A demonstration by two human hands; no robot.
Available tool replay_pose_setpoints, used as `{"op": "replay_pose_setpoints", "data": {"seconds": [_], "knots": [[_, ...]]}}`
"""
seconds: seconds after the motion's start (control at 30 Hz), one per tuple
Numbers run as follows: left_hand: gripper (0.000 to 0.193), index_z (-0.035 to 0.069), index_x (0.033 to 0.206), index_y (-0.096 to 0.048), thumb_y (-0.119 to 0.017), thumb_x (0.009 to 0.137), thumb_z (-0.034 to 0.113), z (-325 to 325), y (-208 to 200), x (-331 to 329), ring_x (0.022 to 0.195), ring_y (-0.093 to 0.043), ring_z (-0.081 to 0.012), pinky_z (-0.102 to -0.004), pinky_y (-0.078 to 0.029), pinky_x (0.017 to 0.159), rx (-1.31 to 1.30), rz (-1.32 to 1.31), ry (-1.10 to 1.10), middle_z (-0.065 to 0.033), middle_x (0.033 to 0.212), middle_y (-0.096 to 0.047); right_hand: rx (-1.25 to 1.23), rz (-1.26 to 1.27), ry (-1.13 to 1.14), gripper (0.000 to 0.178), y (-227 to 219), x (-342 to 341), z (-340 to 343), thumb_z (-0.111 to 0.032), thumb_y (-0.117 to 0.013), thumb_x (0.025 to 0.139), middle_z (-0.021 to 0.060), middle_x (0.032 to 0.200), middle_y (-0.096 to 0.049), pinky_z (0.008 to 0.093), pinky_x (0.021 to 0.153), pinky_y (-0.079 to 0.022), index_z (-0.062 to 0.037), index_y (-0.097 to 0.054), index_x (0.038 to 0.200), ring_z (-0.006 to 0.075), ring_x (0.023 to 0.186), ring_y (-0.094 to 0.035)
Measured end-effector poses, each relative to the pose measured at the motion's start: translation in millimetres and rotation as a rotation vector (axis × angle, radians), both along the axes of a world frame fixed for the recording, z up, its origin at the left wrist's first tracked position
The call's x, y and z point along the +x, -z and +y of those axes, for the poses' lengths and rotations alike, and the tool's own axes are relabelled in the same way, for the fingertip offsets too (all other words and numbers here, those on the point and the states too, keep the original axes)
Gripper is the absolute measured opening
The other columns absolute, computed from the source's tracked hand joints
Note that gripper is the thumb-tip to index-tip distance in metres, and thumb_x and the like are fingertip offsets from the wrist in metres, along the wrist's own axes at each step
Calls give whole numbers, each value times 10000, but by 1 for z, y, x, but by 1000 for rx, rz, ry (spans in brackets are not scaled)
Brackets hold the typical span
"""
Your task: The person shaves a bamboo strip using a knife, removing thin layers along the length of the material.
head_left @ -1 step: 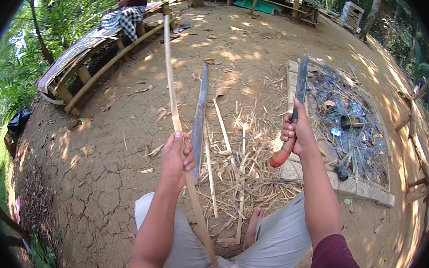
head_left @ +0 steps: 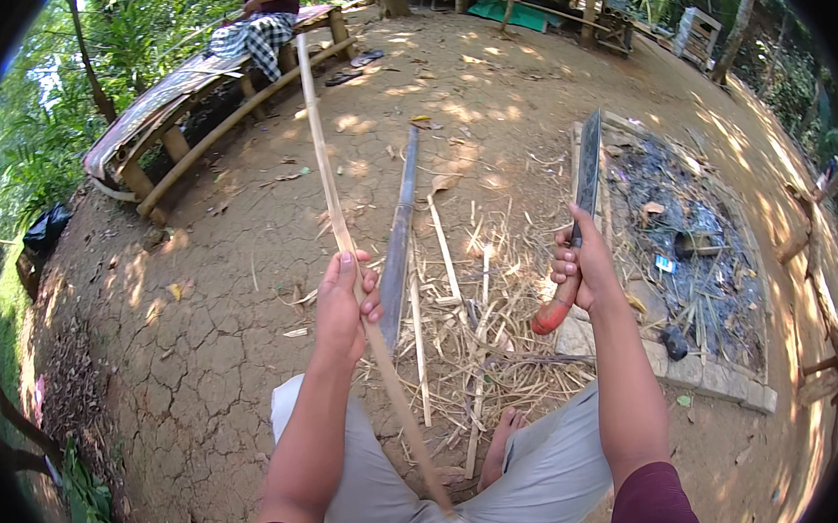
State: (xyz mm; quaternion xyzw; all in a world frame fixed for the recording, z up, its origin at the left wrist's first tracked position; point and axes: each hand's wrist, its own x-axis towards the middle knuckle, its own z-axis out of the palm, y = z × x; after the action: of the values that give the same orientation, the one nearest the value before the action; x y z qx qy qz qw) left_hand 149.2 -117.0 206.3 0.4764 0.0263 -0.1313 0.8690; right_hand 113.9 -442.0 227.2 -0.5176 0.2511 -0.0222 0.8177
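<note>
My left hand (head_left: 347, 301) is closed around a long, pale bamboo strip (head_left: 323, 161). The strip's far end points up toward the bench, and its near end comes down to my lap. In my right hand (head_left: 584, 262) is a machete (head_left: 589, 172), gripped at the handle, with its dark blade pointing up and away. The handle's butt is red-orange and curved. Blade and strip are well apart. Between my hands, a dark split bamboo length (head_left: 402, 234) lies on the ground beside pale loose strips (head_left: 444, 245) and shavings (head_left: 509, 299).
On the right, a brick-edged fire pit (head_left: 709, 377) holds ash and charred bits. A bamboo bench (head_left: 162, 134) stands at the far left, where a person sits in checked cloth (head_left: 253, 42). Sandals (head_left: 366, 59) lie near it. A green sheet (head_left: 514, 16) is at the back.
The near end of the bamboo strip has shifted right over my lap, and its far end has tipped left. The machete stays in my right hand. The view has shifted slightly.
</note>
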Motion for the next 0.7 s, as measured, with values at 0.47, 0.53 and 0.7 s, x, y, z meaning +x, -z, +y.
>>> {"op": "replay_pose_setpoints", "data": {"seconds": [0.47, 0.53, 0.7], "knots": [[359, 10, 1297, -552, -539, 1015, 232, -9, 12, -3, 1120, -620, -231, -339, -561, 848, 71, -198, -161, -125, 1235, -600, -399, -76, -383, 424, 26, -29, 117, -338, -711, 904, -48, 566, -479, 237, 404, -328, 21, -627, 1114, 51, 436, -425], [376, 3, 1313, -544, -541, 1015, 231, -13, 12, -6, 1122, -625, -230, -334, -562, 845, 71, -219, -146, -123, 1233, -612, -351, -36, -360, 471, 25, -27, 119, -368, -703, 909, -44, 561, -477, 240, 403, -327, 30, -612, 1144, 57, 436, -429], [401, 1, 1324, -548, -562, 1006, 245, -25, 9, -20, 1053, -663, -218, -310, -552, 797, 180, -165, -73, -102, 1218, -636, 22, 69, -210, 409, 20, -28, 123, -387, -663, 940, -39, 577, -437, 260, 419, -359, -22, -533, 1071, 77, 438, -424]]}}
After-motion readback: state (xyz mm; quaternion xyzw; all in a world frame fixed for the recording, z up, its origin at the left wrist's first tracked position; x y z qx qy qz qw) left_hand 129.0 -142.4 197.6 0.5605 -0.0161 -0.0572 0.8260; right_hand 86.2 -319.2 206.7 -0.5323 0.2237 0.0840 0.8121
